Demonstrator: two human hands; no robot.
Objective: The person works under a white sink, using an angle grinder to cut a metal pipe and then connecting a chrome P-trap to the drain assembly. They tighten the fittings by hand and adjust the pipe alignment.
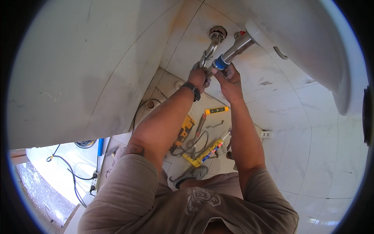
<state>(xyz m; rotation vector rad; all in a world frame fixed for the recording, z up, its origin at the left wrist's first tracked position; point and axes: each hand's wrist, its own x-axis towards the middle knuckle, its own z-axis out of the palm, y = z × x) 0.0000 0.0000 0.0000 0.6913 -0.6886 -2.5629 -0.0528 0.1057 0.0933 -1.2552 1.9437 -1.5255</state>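
Observation:
Below the white washbasin (300, 27), a chrome drain tailpiece (239, 46) slopes down toward me, with a blue ring (221, 62) around its lower end. My right hand (230, 82) is closed at that joint, its thumb and fingers pressing just beneath the blue ring. A curved chrome trap pipe (211, 50) runs from a round fitting (218, 32) at the tiled wall down to my hands. My left hand (198, 77), with a black watch (193, 90) at the wrist, is wrapped around the trap's lower bend. My fingers hide part of the bend.
On the floor below lie a yellow spirit level (217, 110), a yellow-and-black power tool (185, 130) and a yellow caulking gun (206, 155). A large pale panel (89, 70) stands close on the left. Black cables (74, 175) lie at lower left; a socket (267, 134) is at right.

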